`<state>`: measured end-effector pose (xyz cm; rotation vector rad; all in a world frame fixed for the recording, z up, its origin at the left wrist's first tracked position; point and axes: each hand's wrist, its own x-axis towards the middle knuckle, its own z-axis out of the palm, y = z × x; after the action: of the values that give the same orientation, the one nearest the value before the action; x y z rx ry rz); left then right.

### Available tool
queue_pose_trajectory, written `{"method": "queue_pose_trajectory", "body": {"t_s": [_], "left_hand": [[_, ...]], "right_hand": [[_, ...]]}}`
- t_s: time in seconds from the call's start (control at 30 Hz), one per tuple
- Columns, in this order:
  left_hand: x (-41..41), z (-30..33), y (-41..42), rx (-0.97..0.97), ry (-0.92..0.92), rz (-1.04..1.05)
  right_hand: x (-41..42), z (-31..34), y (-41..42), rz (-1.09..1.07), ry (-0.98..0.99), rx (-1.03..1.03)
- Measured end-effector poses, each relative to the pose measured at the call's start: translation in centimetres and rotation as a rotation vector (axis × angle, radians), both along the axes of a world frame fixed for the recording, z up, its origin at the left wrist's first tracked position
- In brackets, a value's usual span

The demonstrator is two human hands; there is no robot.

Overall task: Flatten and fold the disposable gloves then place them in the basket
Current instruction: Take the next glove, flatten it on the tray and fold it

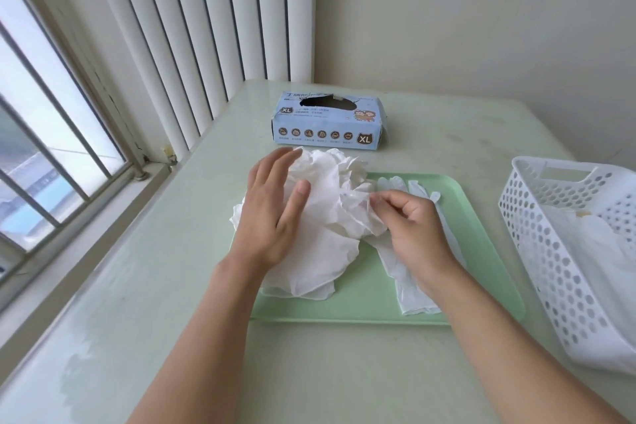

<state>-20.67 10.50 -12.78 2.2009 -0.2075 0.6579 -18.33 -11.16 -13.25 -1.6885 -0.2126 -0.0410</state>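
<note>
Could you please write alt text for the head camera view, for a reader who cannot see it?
A person's left hand rests open on a crumpled pile of white disposable gloves on a green tray, while the right hand pinches part of the pile. A flattened glove lies under the right hand; a blue XL glove box sits behind, a white perforated basket to the right.

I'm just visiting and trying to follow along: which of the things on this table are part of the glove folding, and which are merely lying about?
Part of the job:
- crumpled gloves, under the left hand, pinched by the right hand
- flat glove on the green tray
- white basket

Lying about:
- glove box, marked XL
- window blinds
</note>
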Motion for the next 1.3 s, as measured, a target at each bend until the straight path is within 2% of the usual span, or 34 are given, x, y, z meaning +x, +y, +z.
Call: {"method": "queue_pose_trajectory", "body": {"t_s": [0.07, 0.17, 0.23, 0.33, 0.43, 0.5, 0.63, 0.7, 0.77, 0.87, 0.97, 1.0, 1.1, 1.2, 1.3], "left_hand": [[0.1, -0.4, 0.1, 0.041, 0.050, -0.033], [0.5, -0.9, 0.0, 0.165, 0.167, -0.038], [0.6, -0.9, -0.1, 0.156, 0.172, -0.034], [0.3, -0.2, 0.2, 0.074, 0.034, -0.094], [-1.3, 2.0, -1.3, -0.046, -0.187, -0.100], [-2.9, 4.6, -4.2, -0.121, -0.167, -0.217], [-3.9, 7.5, -10.4, -0.231, 0.199, -0.551], [-3.6, 7.9, -11.7, -0.441, 0.269, -0.590], [-3.3, 7.8, -12.0, -0.575, 0.285, -0.563], [-3.6, 7.6, -12.5, -0.680, 0.348, -0.545], [-3.9, 7.6, -12.8, -0.672, 0.400, -0.527], [-4.0, 7.6, -12.7, -0.655, 0.405, -0.538], [-4.6, 8.0, -12.6, -0.598, 0.367, -0.540], [-5.1, 8.2, -11.9, -0.479, 0.244, -0.518], [-4.7, 8.8, -11.2, -0.409, 0.237, -0.530]], "right_hand": [[0.1, 0.7, -0.2, -0.063, 0.053, 0.155], [0.5, 3.0, -1.3, -0.195, 0.144, 0.497], [0.9, 4.7, -2.9, -0.255, 0.203, 0.705], [0.4, 6.9, -4.4, -0.207, 0.296, 0.913], [-1.9, 8.7, -4.0, -0.087, 0.400, 0.983], [-3.9, 9.2, -3.5, -0.010, 0.421, 0.950], [-6.8, 9.4, -3.4, 0.117, 0.354, 0.648], [-7.4, 9.8, -4.5, 0.084, 0.267, 0.410], [-7.5, 10.0, -6.1, -0.060, 0.139, 0.145], [-7.1, 9.4, -8.3, -0.256, -0.098, -0.064], [-6.7, 9.0, -8.9, -0.232, -0.169, -0.284], [-6.7, 9.1, -9.0, -0.147, -0.117, -0.276], [-6.8, 9.5, -10.1, 0.155, 0.013, 0.006], [-7.1, 9.7, -10.8, 0.215, -0.022, 0.045], [-6.3, 10.1, -10.5, 0.209, -0.009, 0.038]]}}
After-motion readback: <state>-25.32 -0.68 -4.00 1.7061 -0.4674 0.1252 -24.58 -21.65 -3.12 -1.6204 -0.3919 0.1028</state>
